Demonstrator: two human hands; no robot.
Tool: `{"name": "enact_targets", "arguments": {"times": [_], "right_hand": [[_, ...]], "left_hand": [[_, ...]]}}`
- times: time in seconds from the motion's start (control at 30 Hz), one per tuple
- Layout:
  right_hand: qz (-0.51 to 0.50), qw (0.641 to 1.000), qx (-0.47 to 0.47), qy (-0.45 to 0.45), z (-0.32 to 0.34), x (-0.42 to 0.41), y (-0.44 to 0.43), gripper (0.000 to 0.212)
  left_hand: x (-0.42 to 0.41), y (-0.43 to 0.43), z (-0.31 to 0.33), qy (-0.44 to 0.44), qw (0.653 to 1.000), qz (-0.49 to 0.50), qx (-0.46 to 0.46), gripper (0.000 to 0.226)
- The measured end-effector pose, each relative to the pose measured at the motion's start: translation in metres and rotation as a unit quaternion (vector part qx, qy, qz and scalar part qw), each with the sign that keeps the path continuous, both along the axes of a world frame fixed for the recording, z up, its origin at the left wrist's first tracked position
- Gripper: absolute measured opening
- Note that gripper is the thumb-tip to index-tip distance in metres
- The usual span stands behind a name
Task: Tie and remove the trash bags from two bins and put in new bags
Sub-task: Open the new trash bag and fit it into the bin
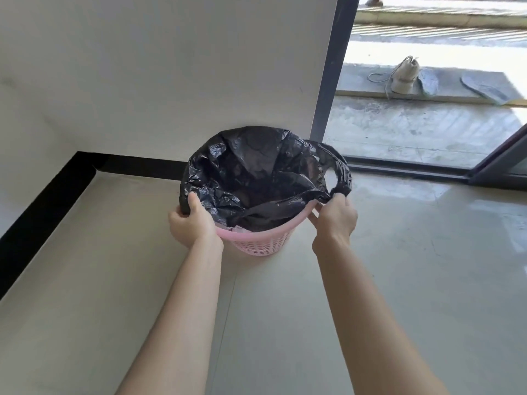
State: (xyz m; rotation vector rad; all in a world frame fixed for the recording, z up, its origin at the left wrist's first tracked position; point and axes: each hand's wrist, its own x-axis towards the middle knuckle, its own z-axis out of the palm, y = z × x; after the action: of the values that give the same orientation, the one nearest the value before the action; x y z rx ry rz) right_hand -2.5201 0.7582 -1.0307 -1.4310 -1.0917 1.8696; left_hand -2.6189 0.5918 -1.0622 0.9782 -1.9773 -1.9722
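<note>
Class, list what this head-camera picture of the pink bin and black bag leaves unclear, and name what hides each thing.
1. Inside the black bag: head view, dark crumpled folds hide the bottom; contents cannot be told.
2. The pink bin: head view, the bag covers its far rim and wall.
3. The left hand and right hand: head view, fingertips partly hidden by bag plastic.
4. The second bin: head view, outside the frame.

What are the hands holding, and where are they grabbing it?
Both hold the black trash bag in the pink bin: the left hand grips its edge at the rim, the right hand pinches its handle loop.
</note>
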Motion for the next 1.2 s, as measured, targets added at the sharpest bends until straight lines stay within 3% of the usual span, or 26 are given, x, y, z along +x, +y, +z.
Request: {"name": "enact_targets", "arguments": {"times": [0.2, 0.3, 0.33, 0.4, 0.5, 0.6, 0.7, 0.83, 0.9, 0.97, 1.03, 1.07, 1.1, 1.13, 1.2], "right_hand": [[0.002, 0.972, -0.218, 0.084, -0.035, 0.013, -0.002, 0.027], [0.035, 0.966, -0.237, 0.101, -0.045, 0.010, -0.001, 0.031], [0.049, 0.971, -0.217, 0.084, -0.045, 0.007, 0.000, 0.031], [0.082, 0.986, -0.140, 0.032, -0.048, 0.000, 0.005, 0.026], [0.134, 0.978, 0.119, -0.106, -0.059, -0.005, 0.011, 0.022], [0.162, 0.919, 0.316, -0.171, -0.069, 0.008, 0.007, 0.024], [0.200, 0.890, 0.375, -0.166, -0.076, 0.016, -0.003, 0.022], [0.219, 0.918, 0.254, -0.213, -0.091, 0.017, 0.003, 0.022], [0.243, 0.941, 0.147, -0.182, -0.090, 0.023, 0.008, 0.020], [0.213, 0.966, 0.051, -0.140, -0.082, 0.022, 0.020, 0.052], [0.101, 0.984, 0.063, -0.132, -0.062, 0.015, 0.033, 0.066], [0.062, 0.981, 0.127, -0.133, -0.048, 0.011, 0.037, 0.062], [0.048, 0.965, 0.227, -0.125, -0.033, 0.008, 0.037, 0.056], [0.059, 0.930, 0.346, -0.108, -0.019, 0.003, 0.036, 0.049], [0.143, 0.817, 0.554, -0.077, 0.005, -0.014, 0.033, 0.036]], "left_hand": [[0.018, -0.010, -0.011, 0.045, 0.993, -0.011, 0.104, 0.034], [0.021, -0.011, -0.014, 0.031, 0.979, -0.048, 0.197, 0.024], [0.020, -0.011, -0.017, 0.045, 0.982, -0.054, 0.175, 0.022], [0.017, -0.014, -0.025, 0.099, 0.991, -0.081, 0.025, 0.019], [0.019, -0.021, -0.044, 0.163, 0.959, -0.130, -0.191, 0.019], [0.027, -0.022, -0.060, 0.156, 0.948, -0.160, -0.226, 0.020], [0.031, -0.019, -0.068, 0.107, 0.951, -0.195, -0.215, 0.019], [0.021, -0.030, -0.070, 0.063, 0.972, -0.160, -0.160, 0.016], [0.014, -0.036, -0.060, 0.048, 0.989, -0.135, -0.046, 0.013], [0.004, -0.037, -0.042, 0.039, 0.993, -0.096, 0.059, 0.019], [-0.008, -0.036, -0.020, 0.058, 0.996, -0.060, -0.008, 0.025], [-0.013, -0.035, -0.009, 0.103, 0.988, -0.063, -0.095, 0.034], [-0.018, -0.034, -0.002, 0.187, 0.958, -0.084, -0.200, 0.039], [-0.026, -0.032, 0.005, 0.281, 0.901, -0.130, -0.302, 0.038], [-0.043, -0.020, 0.016, 0.378, 0.761, -0.283, -0.445, 0.028]]}}
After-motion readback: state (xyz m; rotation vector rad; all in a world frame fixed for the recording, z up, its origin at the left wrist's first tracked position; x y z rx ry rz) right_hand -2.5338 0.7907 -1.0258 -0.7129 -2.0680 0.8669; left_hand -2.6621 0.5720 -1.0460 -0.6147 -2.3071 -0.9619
